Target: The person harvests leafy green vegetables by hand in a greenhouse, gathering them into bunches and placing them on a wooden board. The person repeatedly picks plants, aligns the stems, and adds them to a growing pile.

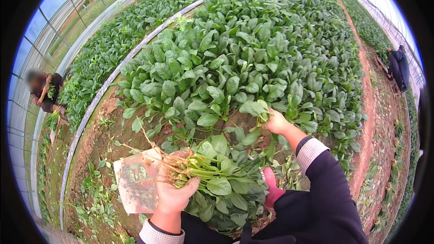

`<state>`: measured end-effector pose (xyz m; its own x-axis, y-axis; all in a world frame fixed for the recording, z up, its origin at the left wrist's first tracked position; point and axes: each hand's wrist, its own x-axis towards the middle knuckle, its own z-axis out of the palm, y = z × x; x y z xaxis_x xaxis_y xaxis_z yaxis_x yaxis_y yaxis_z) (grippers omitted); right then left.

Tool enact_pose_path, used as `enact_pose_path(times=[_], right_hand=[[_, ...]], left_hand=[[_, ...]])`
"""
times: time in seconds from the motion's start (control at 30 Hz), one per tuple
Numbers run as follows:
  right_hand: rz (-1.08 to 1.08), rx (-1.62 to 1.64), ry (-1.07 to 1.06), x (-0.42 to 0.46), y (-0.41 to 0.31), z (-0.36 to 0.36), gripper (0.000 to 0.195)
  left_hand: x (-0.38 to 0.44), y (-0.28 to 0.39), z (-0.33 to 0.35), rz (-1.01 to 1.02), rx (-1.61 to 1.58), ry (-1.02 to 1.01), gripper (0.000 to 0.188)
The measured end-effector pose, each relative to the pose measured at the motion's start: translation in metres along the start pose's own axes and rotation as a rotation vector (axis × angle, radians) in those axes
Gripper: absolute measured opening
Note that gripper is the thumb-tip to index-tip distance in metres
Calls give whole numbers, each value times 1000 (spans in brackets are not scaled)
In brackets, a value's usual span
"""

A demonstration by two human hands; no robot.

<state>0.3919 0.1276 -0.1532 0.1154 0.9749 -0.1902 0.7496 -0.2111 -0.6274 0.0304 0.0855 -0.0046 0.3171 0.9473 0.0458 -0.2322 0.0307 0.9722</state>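
My left hand (178, 189) holds a thick bunch of spinach-like leafy greens (203, 173), with the pale brown roots pointing left and the leaves to the right. Farther forward and to the right, my right hand (277, 122) is closed around the stems of a small clump of the same greens (254, 108), at the near edge of the growing bed. Whether that clump is still rooted cannot be told. Dense green plants (223, 67) stand in front of me. Below the bunch, more leaves hang or lie between my legs.
A worn pale board or sheet (135, 183) lies left of the bunch. A long pale hose or strip (91, 108) curves along the bed's left side. One person (51, 91) crouches far left, another (399, 67) far right. My pink boot (271, 186) stands on the soil.
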Motion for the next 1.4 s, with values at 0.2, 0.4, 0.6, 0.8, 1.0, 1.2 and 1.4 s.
enact_pose_path(times=[0.2, 0.4, 0.6, 0.8, 1.0, 1.2, 1.4], right_hand=[[-75, 990, 168, -68, -63, -77, 44], [-318, 1324, 381, -118, -100, -91, 41], [-387, 1667, 516, -138, -119, -75, 32], [-392, 1625, 636, -154, -127, -75, 30], [-566, 1511, 754, -148, -139, -81, 23], [-579, 1445, 648, -154, -180, -71, 29], [-297, 1894, 214, -154, -215, -51, 19]], left_hand=[[-41, 10, 30, 75, -79, -118, 53], [-90, 43, 68, 106, -45, -122, 52], [-117, 64, 90, 98, 29, -155, 51], [-114, 65, 96, 3, -35, -168, 53], [-84, 72, 106, -153, -107, -310, 61], [-41, 41, 95, -269, -384, -390, 89], [-22, 16, 72, -417, -265, -347, 76]])
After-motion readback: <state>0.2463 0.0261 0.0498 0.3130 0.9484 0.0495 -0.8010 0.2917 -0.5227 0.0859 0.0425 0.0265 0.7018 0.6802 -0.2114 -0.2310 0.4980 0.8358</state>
